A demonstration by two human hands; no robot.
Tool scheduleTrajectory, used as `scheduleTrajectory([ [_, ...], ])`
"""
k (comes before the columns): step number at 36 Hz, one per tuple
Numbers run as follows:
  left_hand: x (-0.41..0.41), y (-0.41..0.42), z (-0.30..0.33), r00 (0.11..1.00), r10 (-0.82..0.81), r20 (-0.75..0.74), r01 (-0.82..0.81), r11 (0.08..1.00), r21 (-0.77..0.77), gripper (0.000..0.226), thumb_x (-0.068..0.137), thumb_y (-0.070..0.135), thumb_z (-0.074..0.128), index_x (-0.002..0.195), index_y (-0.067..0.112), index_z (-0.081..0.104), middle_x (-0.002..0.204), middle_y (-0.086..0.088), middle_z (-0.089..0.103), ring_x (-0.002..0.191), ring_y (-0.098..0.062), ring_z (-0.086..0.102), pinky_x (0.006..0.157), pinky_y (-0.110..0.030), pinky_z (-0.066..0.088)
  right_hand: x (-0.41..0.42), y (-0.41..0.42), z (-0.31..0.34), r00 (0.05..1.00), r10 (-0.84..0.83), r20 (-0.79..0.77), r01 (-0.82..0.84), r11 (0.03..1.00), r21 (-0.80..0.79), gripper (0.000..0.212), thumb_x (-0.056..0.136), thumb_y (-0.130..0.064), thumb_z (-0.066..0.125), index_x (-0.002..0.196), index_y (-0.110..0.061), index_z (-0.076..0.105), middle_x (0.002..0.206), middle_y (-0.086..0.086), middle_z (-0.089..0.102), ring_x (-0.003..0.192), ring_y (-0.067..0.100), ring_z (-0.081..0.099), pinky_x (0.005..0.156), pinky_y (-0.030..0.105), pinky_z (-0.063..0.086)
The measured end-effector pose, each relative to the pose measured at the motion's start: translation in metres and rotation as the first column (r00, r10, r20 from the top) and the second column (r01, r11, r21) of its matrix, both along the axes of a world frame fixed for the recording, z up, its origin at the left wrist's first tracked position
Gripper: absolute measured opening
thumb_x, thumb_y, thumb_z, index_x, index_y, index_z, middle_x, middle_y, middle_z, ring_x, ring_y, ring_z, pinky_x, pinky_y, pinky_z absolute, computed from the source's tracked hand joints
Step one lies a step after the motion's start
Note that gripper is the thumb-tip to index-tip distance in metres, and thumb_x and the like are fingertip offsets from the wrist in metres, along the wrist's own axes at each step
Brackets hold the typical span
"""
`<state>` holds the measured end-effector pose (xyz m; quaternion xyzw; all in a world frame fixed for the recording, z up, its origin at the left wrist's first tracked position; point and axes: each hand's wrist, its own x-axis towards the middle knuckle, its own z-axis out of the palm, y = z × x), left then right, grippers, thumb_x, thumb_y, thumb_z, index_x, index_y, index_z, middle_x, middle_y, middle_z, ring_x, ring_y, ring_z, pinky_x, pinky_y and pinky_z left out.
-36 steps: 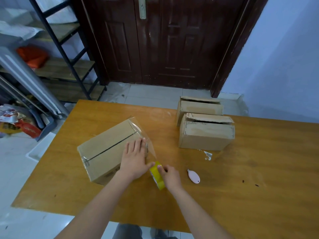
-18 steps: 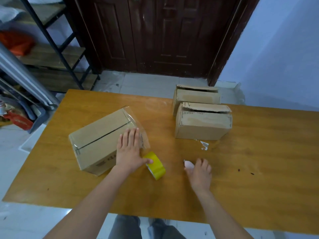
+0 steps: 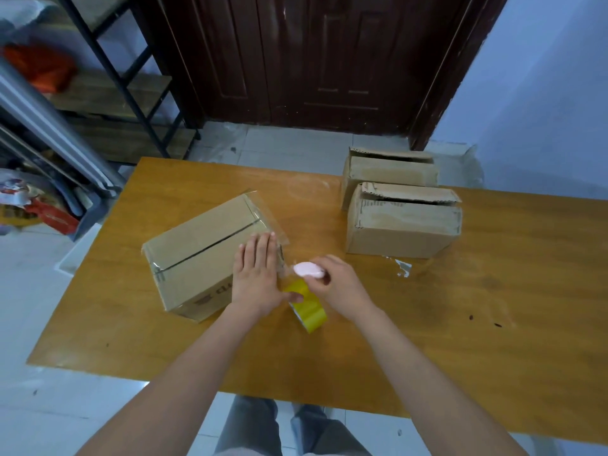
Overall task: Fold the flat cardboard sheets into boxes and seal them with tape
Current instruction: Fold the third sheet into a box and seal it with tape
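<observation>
Right hand (image 3: 335, 284) has lifted the pink cutter (image 3: 308, 269), now gripped; left hand (image 3: 258, 278) flat on box (image 3: 204, 255). I still must cut the tape (image 3: 307, 307).

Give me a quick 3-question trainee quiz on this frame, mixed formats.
1. True or false: the left hand lies flat on the near box.
2. What does the right hand hold? A) the tape roll B) the pink cutter C) a cardboard flap
3. Fill in: the yellow tape roll sits on the table between the two ____.

Key
1. True: its fingers are straight, pressing the box's right end, where clear tape hangs over.
2. B: the pink cutter is pinched in its fingers, right by the tape strip.
3. Hands: the left thumb touches the roll.
</observation>
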<state>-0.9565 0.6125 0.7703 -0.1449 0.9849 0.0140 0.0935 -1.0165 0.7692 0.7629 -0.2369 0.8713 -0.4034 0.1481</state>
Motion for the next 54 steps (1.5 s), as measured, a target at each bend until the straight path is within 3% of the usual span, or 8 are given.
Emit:
scheduleTrajectory([
  [12, 0.001, 0.001, 0.002, 0.999, -0.006, 0.031, 0.007, 1.000, -0.010, 0.131, 0.064, 0.085, 0.048, 0.146, 0.009, -0.020, 0.157, -0.005, -0.011, 0.144, -0.026, -0.017, 0.117, -0.044, -0.010, -0.006, -0.021, -0.011, 1.000, -0.009, 0.005, 0.008, 0.995, 0.096, 0.035, 0.082, -0.029, 0.064, 0.114, -0.014, 0.063, 0.092, -0.003, 0.049, 0.089, 0.020, 0.054, 0.077, 0.038, 0.047],
  [17, 0.001, 0.000, 0.002, 1.000, -0.008, 0.029, 0.008, 1.000, -0.018, 0.133, 0.062, 0.087, 0.047, 0.146, 0.008, -0.021, 0.157, -0.005, -0.013, 0.144, -0.026, -0.017, 0.117, -0.043, -0.010, -0.014, -0.009, -0.019, 0.970, -0.243, -0.023, 0.244, 0.963, 0.110, 0.028, 0.087, -0.028, 0.061, 0.108, -0.010, 0.064, 0.102, 0.008, 0.058, 0.092, 0.025, 0.056, 0.070, 0.031, 0.040],
  [28, 0.001, 0.001, 0.001, 1.000, -0.002, 0.030, 0.003, 1.000, -0.005, 0.136, 0.060, 0.088, 0.047, 0.145, 0.008, -0.023, 0.157, -0.005, -0.014, 0.143, -0.027, -0.019, 0.117, -0.044, -0.010, -0.004, 0.036, -0.059, 0.956, -0.287, 0.060, 0.177, 0.729, 0.662, 0.047, 0.093, -0.034, 0.049, 0.135, -0.014, 0.041, 0.144, 0.008, 0.028, 0.130, 0.033, 0.026, 0.099, 0.045, 0.034],
  [35, 0.001, 0.000, -0.001, 1.000, -0.010, 0.011, 0.011, 1.000, -0.018, 0.135, 0.061, 0.087, 0.047, 0.146, 0.007, -0.020, 0.157, -0.006, -0.011, 0.144, -0.027, -0.016, 0.116, -0.044, -0.011, 0.005, -0.031, -0.030, 0.920, -0.212, 0.329, 0.209, 0.977, 0.046, 0.050, 0.090, -0.030, 0.059, 0.134, -0.011, 0.048, 0.137, 0.006, 0.045, 0.131, 0.022, 0.034, 0.108, 0.035, 0.030],
  [39, 0.000, 0.000, -0.001, 1.000, -0.018, 0.017, 0.018, 1.000, 0.002, 0.127, 0.068, 0.080, 0.050, 0.147, 0.008, -0.019, 0.157, -0.006, -0.011, 0.144, -0.027, -0.017, 0.115, -0.044, -0.013, 0.011, -0.051, -0.028, 0.759, -0.152, 0.633, 0.282, 0.953, -0.110, 0.004, 0.089, -0.014, 0.062, 0.092, -0.012, 0.062, 0.089, -0.001, 0.060, 0.080, 0.013, 0.056, 0.059, 0.030, 0.054],
  [42, 0.001, -0.006, -0.001, 0.999, -0.038, -0.018, 0.038, 0.999, 0.024, 0.113, 0.075, 0.075, 0.046, 0.150, 0.012, -0.009, 0.157, -0.004, -0.002, 0.145, -0.026, -0.007, 0.116, -0.042, -0.005, 0.008, -0.051, -0.032, 0.810, -0.155, 0.565, 0.275, 0.952, -0.133, 0.026, 0.088, -0.006, 0.061, 0.066, -0.021, 0.058, 0.066, -0.007, 0.055, 0.061, 0.006, 0.050, 0.048, 0.015, 0.041],
  [47, -0.006, -0.020, -0.005, 0.946, -0.006, -0.325, 0.034, 0.996, 0.080, 0.061, 0.088, 0.060, 0.039, 0.131, 0.018, 0.047, 0.133, -0.001, 0.043, 0.118, -0.026, 0.045, 0.097, -0.039, 0.034, 0.011, -0.046, -0.032, 0.836, -0.145, 0.530, 0.257, 0.956, -0.143, 0.024, 0.087, -0.013, 0.065, 0.068, -0.026, 0.057, 0.067, -0.011, 0.056, 0.062, 0.001, 0.048, 0.057, 0.016, 0.036],
  [54, -0.018, -0.017, -0.016, 0.927, 0.049, -0.373, -0.039, 0.999, 0.033, 0.040, 0.081, 0.044, 0.066, 0.110, 0.017, 0.058, 0.118, -0.004, 0.055, 0.098, -0.030, 0.052, 0.084, -0.041, 0.039, 0.028, -0.042, -0.036, 0.876, -0.181, 0.446, 0.304, 0.927, -0.221, 0.008, 0.087, -0.012, 0.063, 0.082, -0.018, 0.064, 0.075, -0.011, 0.061, 0.068, -0.006, 0.053, 0.063, 0.008, 0.037],
])
